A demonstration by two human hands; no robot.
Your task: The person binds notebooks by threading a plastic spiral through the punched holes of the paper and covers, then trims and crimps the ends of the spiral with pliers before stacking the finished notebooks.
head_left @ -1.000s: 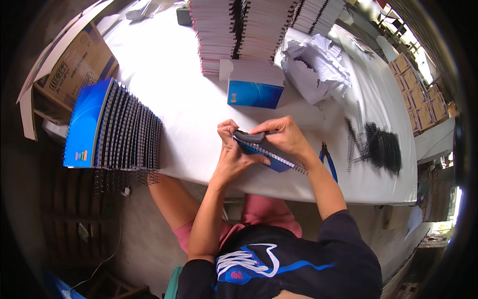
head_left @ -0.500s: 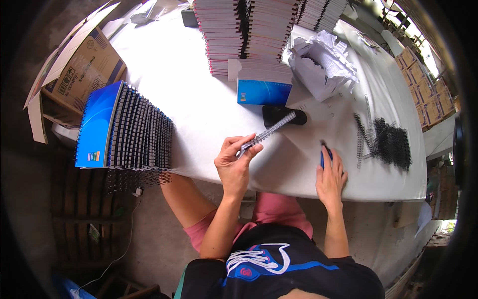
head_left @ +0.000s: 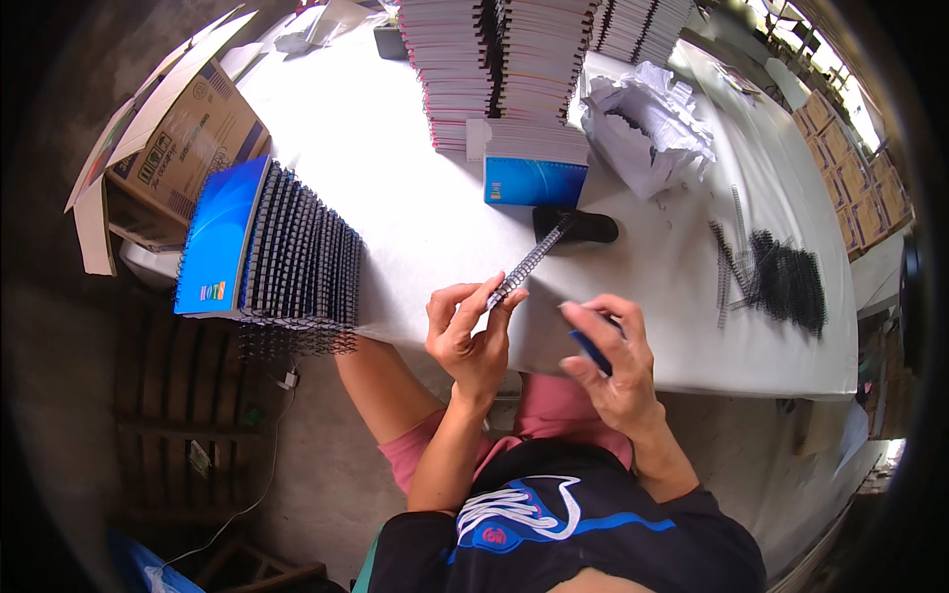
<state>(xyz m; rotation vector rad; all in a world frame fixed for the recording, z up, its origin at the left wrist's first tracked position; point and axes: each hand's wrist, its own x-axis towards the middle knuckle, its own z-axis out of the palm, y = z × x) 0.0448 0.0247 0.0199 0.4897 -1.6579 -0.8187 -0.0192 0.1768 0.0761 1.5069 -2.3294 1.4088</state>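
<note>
Upright in my left hand (head_left: 470,341) is a thin notebook (head_left: 531,262), seen edge-on, its black spiral coil running along the spine toward the table's middle. My fingers pinch its near end. Close by on the right, my right hand (head_left: 625,366) is curled round a blue-handled hand tool (head_left: 591,352); blur and fingers hide the tool's working end, so its exact kind does not show. The tool is apart from the coil. Beyond the notebook's far end lies a dark rounded object (head_left: 588,227), in front of a stack of blue-covered notebooks (head_left: 536,182).
Coil-bound blue notebooks (head_left: 222,237) stand in a row at the table's left edge, near an open cardboard box (head_left: 188,138). Tall paper stacks (head_left: 539,64) rise at the back, beside a crumpled white bag (head_left: 643,153). Loose black coils (head_left: 786,282) lie on the right.
My right hand has lifted off the table and moved left toward the notebook, bringing the blue-handled tool along. The notebook in my left hand has turned slightly more upright.
</note>
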